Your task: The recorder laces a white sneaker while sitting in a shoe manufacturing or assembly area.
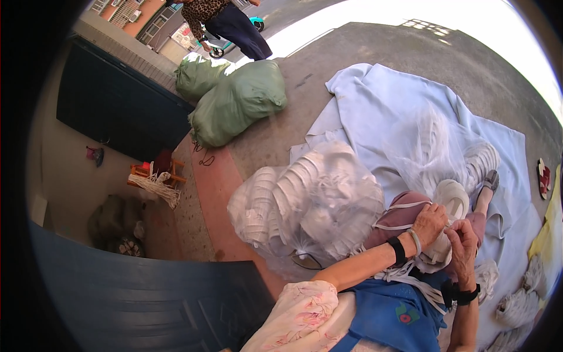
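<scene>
Both hands meet at four o'clock on a white sandal held over the lap: left hand pinches its edge, right hand grips below. It looks light, flexible; hold the sole's rim.

Both forearms are raised from the lower edge and brought together in front of the body. The left hand is curled, its fingers bent in a pinch. The right hand is held just beside it, fingers bent inward, with a dark band worn on each wrist.
</scene>
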The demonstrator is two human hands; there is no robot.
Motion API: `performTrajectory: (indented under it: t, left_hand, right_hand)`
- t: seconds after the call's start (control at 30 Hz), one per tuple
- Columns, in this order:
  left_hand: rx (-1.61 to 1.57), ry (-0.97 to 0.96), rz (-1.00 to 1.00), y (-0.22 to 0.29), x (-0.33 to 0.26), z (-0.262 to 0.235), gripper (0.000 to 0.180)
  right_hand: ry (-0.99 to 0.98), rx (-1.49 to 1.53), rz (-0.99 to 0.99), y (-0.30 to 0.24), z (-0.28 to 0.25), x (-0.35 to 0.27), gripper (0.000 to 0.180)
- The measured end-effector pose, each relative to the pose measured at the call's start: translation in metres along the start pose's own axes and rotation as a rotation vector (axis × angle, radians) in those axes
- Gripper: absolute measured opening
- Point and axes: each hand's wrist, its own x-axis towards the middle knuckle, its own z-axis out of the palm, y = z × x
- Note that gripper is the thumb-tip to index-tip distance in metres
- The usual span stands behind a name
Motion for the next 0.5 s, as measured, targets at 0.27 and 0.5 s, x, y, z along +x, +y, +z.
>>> performTrajectory:
  t: [0.27, 0.5]
  left_hand:
    - [-0.105, -0.051, -0.052, -0.007, 0.000, -0.005, 0.009]
    - [-0.172, -0.038, -0.020, -0.001, -0.004, -0.006, 0.009]
  right_hand:
    - [-0.166, -0.442, -0.042, -0.010, 0.013, -0.014, 0.010]
    - [0.086, -0.760, -0.173, 0.038, 0.018, -0.015, 0.012]
